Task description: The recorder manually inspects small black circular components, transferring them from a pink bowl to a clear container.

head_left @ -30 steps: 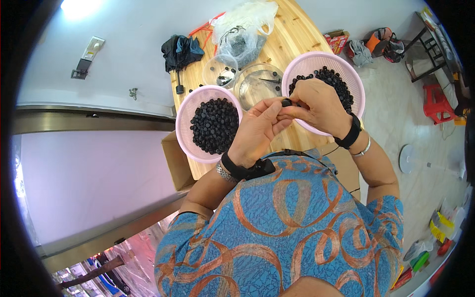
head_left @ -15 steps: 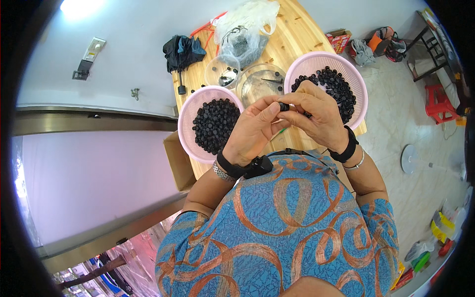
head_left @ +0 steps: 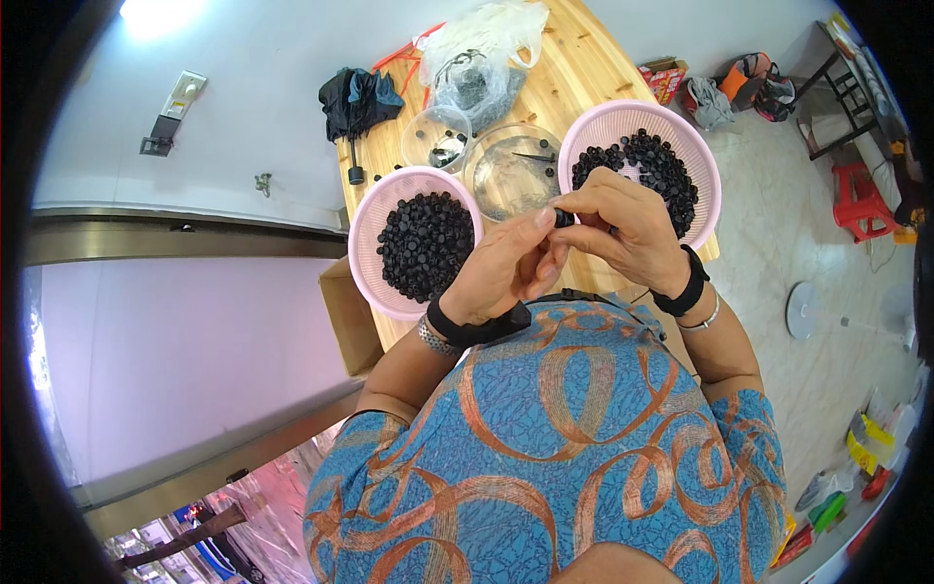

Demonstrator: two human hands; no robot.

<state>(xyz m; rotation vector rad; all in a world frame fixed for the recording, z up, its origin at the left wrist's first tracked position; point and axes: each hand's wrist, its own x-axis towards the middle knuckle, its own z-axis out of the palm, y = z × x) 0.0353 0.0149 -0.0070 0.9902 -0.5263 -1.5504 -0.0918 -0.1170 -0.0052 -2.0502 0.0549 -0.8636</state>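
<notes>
Above the table's near edge my two hands meet around a small black cap-like part (head_left: 563, 219). My right hand (head_left: 628, 229) pinches it between thumb and forefinger. The thumb of my left hand (head_left: 506, 258) presses against its left side, with the other left fingers curled below; what they may hide cannot be made out. Left of my hands, a pink basket (head_left: 363, 258) holds many black caps (head_left: 423, 243). Beyond my right hand, a second pink basket (head_left: 708, 156) holds more small black parts (head_left: 666, 180).
Between the baskets stand a round clear dish (head_left: 496, 180) with a dark pointed tool (head_left: 533, 158) in it and a clear tub (head_left: 418, 146). Farther back on the wooden table (head_left: 574, 58) lie plastic bags (head_left: 486, 39) and a folded umbrella (head_left: 355, 102). A cardboard box (head_left: 348, 321) is at the left.
My left hand has turned, and its fingers have curled under while its thumb stays at the black part. Both hands remain together in nearly the same place.
</notes>
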